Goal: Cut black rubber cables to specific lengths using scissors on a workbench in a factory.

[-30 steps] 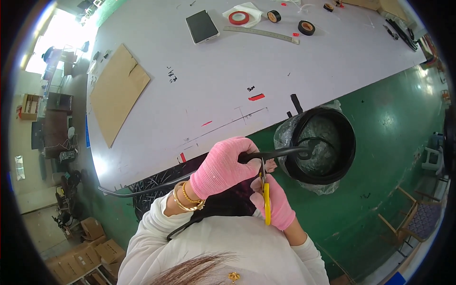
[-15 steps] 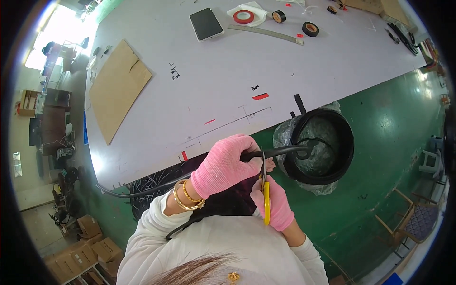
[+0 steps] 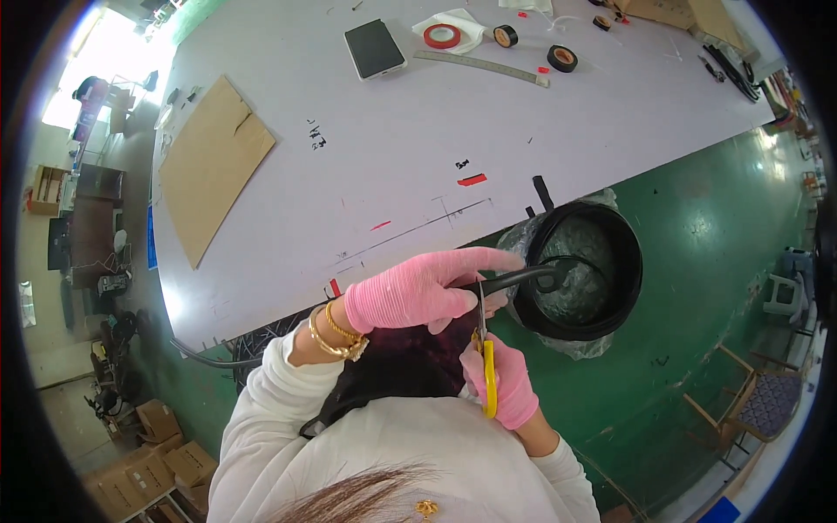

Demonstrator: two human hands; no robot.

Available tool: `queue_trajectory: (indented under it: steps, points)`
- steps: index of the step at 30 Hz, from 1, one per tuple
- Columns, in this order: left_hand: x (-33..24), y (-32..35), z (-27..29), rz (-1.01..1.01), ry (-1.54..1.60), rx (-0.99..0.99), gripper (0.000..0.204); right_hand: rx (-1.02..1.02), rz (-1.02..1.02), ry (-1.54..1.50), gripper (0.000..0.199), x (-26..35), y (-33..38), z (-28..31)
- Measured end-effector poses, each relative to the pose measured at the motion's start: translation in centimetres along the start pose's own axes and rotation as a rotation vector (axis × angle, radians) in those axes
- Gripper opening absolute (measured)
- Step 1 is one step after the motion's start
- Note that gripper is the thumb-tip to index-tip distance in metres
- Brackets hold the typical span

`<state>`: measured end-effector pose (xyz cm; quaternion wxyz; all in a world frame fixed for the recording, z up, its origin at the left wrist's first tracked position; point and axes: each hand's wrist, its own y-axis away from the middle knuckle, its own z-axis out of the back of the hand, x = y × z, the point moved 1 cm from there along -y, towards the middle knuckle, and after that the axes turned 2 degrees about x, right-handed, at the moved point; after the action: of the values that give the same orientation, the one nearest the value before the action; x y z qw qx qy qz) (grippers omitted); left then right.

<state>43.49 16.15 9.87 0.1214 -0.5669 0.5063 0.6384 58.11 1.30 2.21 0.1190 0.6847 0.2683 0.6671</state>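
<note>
A black tube (image 3: 516,279) runs from the black bin (image 3: 635,301) to my left hand (image 3: 410,292), in a pink glove. The tube passes between its stretched index finger and its thumb; the lower fingers are mostly hidden. My right hand (image 3: 513,383), also pink-gloved, grips yellow-handled scissors (image 3: 489,375) that point away from me. Their blades stand upright across the tube, just right of my left thumb. Whether they bite into it cannot be seen. Another black length of tube (image 3: 214,359) shows at the table's left corner and disappears behind my left sleeve.
The white table (image 3: 349,200) bears a cardboard sheet (image 3: 214,170), a dark-faced device (image 3: 375,49), a steel ruler (image 3: 479,67), a red tape roll (image 3: 442,36) and black tape rolls (image 3: 562,58). Plastic film wraps the bin beside the table edge. A chair (image 3: 757,397) stands at right.
My left index finger has stretched out toward the bin, and the hand has shifted slightly left. The tube at the left now sits lower along my sleeve. The scissors stay at the tube.
</note>
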Motion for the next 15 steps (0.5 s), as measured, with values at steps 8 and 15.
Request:
queue_trajectory:
  steps: [8, 15]
  points:
    - [0.1, -0.3, 0.2, -0.026, 0.094, 0.152, 0.051, -0.059, -0.174, -0.311, 0.015, 0.8, 1.2, -0.2]
    - [0.8, -0.1, -0.1, -0.053, 0.163, 0.159, 0.044, -0.11, 0.06, -0.042, 0.015, -1.5, 2.7, 1.7]
